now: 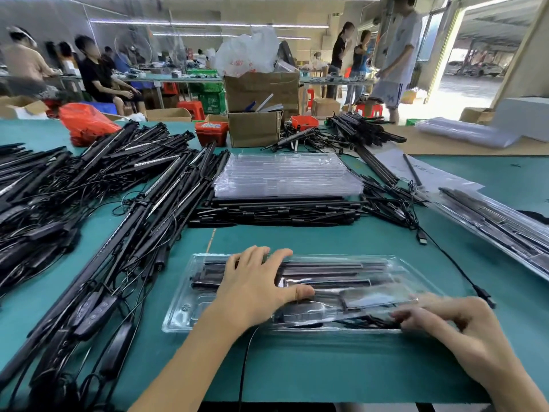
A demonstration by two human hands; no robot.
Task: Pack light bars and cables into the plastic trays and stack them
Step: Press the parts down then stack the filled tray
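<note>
A clear plastic tray (181,310) lies on the green table in front of me, with black light bars (326,270) in its far slots and a coiled black cable (365,322) in its near part. My left hand (255,289) rests flat on the tray's left half, fingers spread over the bars. My right hand (454,325) is at the tray's near right corner, its fingertips curled at the cable and the tray's edge. Whether it pinches the cable is blurred.
A stack of empty clear trays (285,175) sits behind a row of short black bars (276,212). Heaps of light bars with cables (98,203) fill the left. A packed tray (499,221) lies at right. Cardboard boxes (255,127) and people stand beyond.
</note>
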